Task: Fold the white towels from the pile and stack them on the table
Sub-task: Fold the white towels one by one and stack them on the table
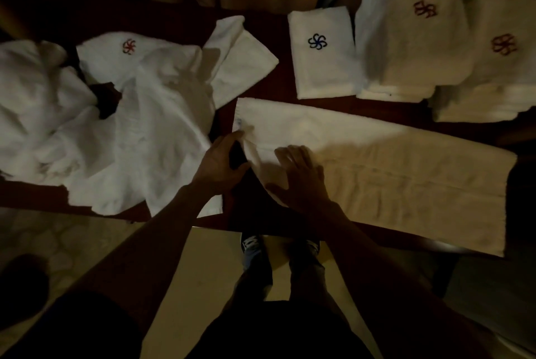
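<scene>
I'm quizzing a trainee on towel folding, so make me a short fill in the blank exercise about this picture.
1. The small folded towel bears a ____ emblem.
2. The unfolded pile lies on the person's ____ side.
3. The left hand grips an end of the long towel; the right hand lies ____ on it.
Missing words: blue; left; flat.

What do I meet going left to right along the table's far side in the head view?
Unfolded towel pile, blue-emblem folded towel, tall red-emblem stack, right-hand red-emblem stack. Long towel in front spans them, omitted.
</scene>
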Action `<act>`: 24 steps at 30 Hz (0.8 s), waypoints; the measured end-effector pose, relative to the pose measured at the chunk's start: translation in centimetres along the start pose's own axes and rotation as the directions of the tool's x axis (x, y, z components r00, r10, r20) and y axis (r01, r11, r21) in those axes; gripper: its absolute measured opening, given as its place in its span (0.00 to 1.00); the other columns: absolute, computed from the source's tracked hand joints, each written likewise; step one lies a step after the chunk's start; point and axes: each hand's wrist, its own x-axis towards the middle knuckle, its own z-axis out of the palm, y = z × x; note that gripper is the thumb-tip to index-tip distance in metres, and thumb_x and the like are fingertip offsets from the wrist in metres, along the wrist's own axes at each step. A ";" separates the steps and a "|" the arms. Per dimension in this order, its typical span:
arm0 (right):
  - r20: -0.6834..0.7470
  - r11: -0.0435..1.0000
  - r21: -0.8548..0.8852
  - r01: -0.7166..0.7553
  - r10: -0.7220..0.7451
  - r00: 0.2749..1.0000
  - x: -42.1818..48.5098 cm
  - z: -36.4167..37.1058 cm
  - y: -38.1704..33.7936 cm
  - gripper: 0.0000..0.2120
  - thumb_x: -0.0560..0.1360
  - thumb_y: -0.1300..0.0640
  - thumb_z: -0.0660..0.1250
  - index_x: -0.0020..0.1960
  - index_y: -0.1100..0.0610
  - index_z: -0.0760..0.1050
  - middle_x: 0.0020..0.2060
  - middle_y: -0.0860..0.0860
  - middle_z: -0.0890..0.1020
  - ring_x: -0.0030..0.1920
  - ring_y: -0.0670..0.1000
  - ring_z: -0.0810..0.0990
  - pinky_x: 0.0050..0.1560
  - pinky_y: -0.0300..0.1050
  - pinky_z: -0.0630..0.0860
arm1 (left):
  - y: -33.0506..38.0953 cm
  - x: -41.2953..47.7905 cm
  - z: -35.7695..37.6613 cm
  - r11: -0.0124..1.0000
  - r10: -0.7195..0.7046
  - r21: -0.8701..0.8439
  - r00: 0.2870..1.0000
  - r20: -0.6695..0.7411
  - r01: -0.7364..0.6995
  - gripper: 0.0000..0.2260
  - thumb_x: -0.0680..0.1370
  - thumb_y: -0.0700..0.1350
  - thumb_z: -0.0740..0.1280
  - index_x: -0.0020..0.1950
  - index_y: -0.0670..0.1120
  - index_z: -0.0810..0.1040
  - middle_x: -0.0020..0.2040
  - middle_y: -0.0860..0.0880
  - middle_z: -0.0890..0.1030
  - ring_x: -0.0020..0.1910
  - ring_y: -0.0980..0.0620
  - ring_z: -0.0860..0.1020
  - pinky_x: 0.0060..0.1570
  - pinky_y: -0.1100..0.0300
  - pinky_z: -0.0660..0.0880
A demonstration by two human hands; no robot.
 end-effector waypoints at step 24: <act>-0.071 0.994 0.104 -0.027 0.034 0.997 -0.4 -0.3 -0.5 0.44 0.69 0.34 0.71 0.77 0.53 0.60 0.76 0.51 0.62 0.78 0.55 0.56 0.66 0.69 0.68 | 1.2 1.7 -1.5 0.981 -0.173 -0.100 0.982 -0.075 0.165 0.12 0.76 0.38 0.67 0.59 0.47 0.75 0.50 0.53 0.78 0.47 0.55 0.75 0.46 0.74 0.66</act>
